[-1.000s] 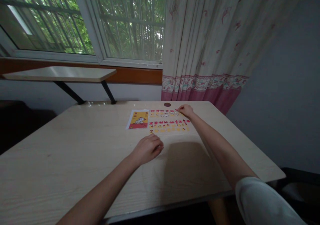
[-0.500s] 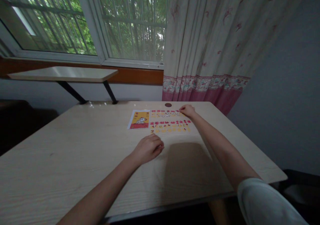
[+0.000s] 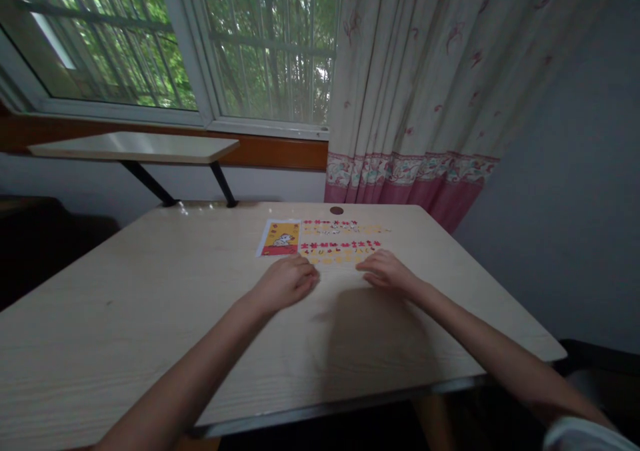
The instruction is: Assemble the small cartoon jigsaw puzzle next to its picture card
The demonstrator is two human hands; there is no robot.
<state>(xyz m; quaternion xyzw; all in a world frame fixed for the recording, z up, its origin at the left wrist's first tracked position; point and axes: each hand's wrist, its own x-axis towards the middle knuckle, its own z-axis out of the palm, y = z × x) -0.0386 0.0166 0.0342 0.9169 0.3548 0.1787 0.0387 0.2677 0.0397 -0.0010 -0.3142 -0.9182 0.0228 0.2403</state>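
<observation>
Seems sorted into rows of pieces [image 3: 345,245] right of the picture card [image 3: 281,237], but cannot tell the remainder, nor any grasp by half-curled hands [image 3: 289,281] [image 3: 387,271].

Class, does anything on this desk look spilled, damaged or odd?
Nothing major stands out. Small red and yellow pieces lie in rows beside the picture sheet; one dark speck breaks the pale tabletop, perhaps just grain.

the left hand [image 3: 287,282] is loosely curled; the right hand [image 3: 389,272], apart from it, has bent fingers; both forearms [image 3: 187,374] slant inward, near to far.
</observation>
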